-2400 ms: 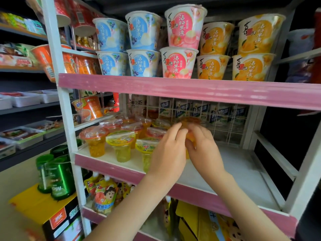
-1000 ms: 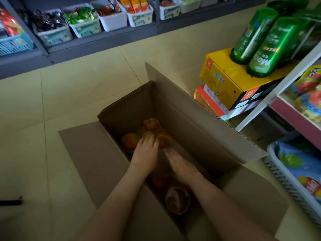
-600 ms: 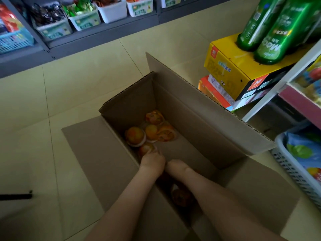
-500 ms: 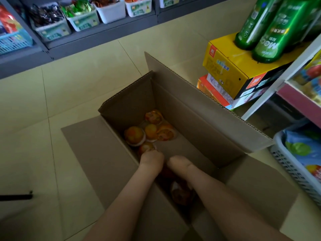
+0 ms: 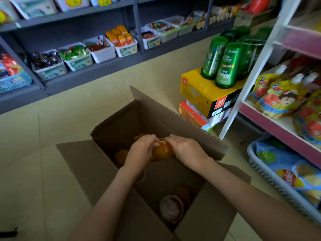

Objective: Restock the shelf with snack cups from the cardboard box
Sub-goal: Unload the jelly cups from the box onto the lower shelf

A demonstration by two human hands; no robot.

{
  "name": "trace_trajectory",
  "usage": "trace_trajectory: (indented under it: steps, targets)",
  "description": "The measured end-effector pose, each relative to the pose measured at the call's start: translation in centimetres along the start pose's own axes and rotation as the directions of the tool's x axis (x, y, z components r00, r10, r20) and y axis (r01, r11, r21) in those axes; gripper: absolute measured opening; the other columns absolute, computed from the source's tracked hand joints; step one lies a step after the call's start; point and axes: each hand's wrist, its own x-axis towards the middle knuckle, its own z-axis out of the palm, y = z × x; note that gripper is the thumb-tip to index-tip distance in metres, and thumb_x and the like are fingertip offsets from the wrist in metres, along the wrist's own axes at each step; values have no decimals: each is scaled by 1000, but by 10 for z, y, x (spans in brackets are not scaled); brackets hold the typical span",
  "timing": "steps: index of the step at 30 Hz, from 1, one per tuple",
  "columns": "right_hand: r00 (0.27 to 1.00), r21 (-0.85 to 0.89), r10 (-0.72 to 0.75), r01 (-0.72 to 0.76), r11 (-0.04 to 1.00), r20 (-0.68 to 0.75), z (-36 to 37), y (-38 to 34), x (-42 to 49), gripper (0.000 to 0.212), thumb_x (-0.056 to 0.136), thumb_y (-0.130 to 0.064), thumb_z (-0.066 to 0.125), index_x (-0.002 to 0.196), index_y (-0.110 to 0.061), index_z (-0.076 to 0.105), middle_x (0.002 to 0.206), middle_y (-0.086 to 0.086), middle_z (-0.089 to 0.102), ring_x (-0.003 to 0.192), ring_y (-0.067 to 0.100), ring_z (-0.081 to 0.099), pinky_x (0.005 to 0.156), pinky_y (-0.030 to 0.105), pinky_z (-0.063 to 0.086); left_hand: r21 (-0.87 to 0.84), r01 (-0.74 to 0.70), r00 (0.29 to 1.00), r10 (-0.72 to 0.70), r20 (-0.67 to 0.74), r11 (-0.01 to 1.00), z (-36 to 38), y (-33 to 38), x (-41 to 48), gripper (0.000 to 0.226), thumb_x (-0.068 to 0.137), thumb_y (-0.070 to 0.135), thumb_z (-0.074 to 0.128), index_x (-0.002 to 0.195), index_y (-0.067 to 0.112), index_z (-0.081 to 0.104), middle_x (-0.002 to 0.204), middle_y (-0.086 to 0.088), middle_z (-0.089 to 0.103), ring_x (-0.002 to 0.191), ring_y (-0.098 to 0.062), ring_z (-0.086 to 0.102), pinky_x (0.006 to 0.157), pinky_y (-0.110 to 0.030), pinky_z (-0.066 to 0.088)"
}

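Item 1, nearest my view: cardboard box (image 5: pixel 81 164), flaps open, on the tan tile floor (image 5: pixel 52 122). At its near end a brown-topped cup (image 5: pixel 171 210) lies on the bottom.

Item 2: both hands over the box interior. The left hand (image 5: pixel 141 152) and right hand (image 5: pixel 186 150) clasp one orange snack cup (image 5: pixel 162 151) between them. Left fingers are curled round its side and right fingertips pinch at its rim (I read it as held up off the box bottom).

Item 3: loose orange cups (image 5: pixel 120 155) in the box's far-left corner, partly hidden by the left wrist.

Item 4, right of box: white basket (image 5: pixel 265 173) w/ blue bags. Above it is the shelf (image 5: pixel 271 125), white frame w/ pink edge, carrying yellow pouches (image 5: pixel 278 98).

Item 5, beyond the box: yellow carton (image 5: pixel 199 91) stacked on other cartons, w/ green bottles (image 5: pixel 225 65) standing on top, just beside the shelf post.

Item 6, farthest: grey shelving (image 5: pixel 97 66) along the wall, w/ a row of white bins (image 5: pixel 102 53) holding mixed packets. Labels are too small for me to read.
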Motion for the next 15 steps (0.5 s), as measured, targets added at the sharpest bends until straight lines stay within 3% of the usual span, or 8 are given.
trace_trajectory:
  steps: [1, 3, 6, 9, 11, 15]
  targets:
    - [996, 1, -7, 7, 1000, -92, -12, 3, -3, 48, 70, -7, 77, 116, -6, 63, 110, 13, 69, 104, 27, 66, 86, 38, 53, -3, -24, 999, 24, -47, 1000, -11, 13, 7, 11, 92, 9, 54, 96, 12, 64, 97, -3, 65, 94, -16, 61, 88, -29, 50]
    - [967, 6, -2, 3, 1000, -256, -44, 4, -7, 30, 78, -10, 65, 107, -8, 68, 101, 9, 72, 92, 24, 70, 74, 36, 57, -5, -79, 985, 78, -154, 997, -32, 39, 21, 8, 90, 7, 55, 89, 10, 63, 88, -4, 63, 85, -18, 60, 77, -29, 51]
    - [885, 49, 21, 2, 999, -465, -105, 5, -19, 32, 83, -14, 45, 104, -11, 68, 99, 5, 72, 88, 23, 69, 65, 31, 57, 24, -198, 929, 196, -313, 980, -63, 88, 44, 14, 89, 14, 52, 80, 9, 62, 80, -5, 63, 78, -17, 59, 71, -22, 45]
    - [822, 155, 57, 39, 987, -566, -168, 17, -41, 30, 91, -24, 46, 112, -11, 63, 110, 4, 66, 108, 19, 61, 87, 32, 50, 3, -341, 838, 306, -451, 940, -95, 148, 63, 21, 87, 16, 46, 78, 7, 63, 79, -5, 64, 78, -16, 53, 67, -26, 41]
    - [818, 200, 70, 55, 978, -571, -211, 23, -63, 40, 90, -36, 53, 121, -11, 58, 122, 1, 59, 122, 14, 51, 102, 26, 39, 40, -443, 754, 397, -524, 896, -110, 192, 74, 21, 86, 14, 46, 77, 5, 63, 80, -6, 65, 80, -15, 52, 68, -26, 40]
    - [790, 227, 114, 33, 973, -602, -283, 32, -122, 68, 75, -34, 75, 133, -30, 40, 127, -21, 44, 124, 4, 43, 103, 19, 35, 87, -584, 593, 497, -634, 807, -116, 280, 90, 20, 84, 7, 47, 77, 4, 65, 81, -8, 66, 83, -17, 53, 75, -21, 39]
